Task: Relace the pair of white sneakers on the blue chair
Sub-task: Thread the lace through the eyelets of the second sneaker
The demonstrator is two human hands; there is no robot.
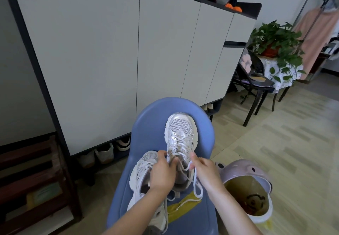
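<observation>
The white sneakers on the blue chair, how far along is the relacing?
Looks done: the farther sneaker shows lace crossings over its lower eyelets. In hand: the right hand pinches that shoe's lace near the top, its loose end trailing onto the blue chair; the left hand is at its tongue. Left: finishing and tying this shoe. The nearer sneaker shows some lacing, but the left arm hides much of it.

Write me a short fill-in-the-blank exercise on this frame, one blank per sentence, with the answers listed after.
1. Both white sneakers sit on a chair coloured ____.
2. The right hand pinches a white ____.
3. The left hand rests at the sneaker's opening, while the ____ item lies on the seat beneath the loose lace ends.

Answers: blue; lace; yellow
</observation>
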